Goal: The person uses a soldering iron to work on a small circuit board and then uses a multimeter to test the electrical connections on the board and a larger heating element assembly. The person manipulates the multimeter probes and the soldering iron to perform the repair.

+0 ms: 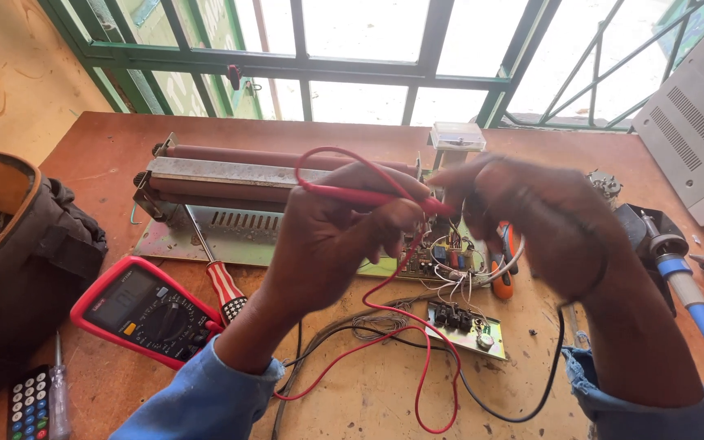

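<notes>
Electronics repair workshop, scuffed brown wooden bench (368, 399) carried a red digital multimeter (144, 310), bare green circuit boards (466, 330), a blue-handled soldering iron (694, 297), a striped-handle screwdriver (217, 273), green-framed window (352, 65) behind.

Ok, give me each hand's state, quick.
Left hand: closed, holding the red probe.
Right hand: held over the circuit board; its grip cannot be told.
</notes>
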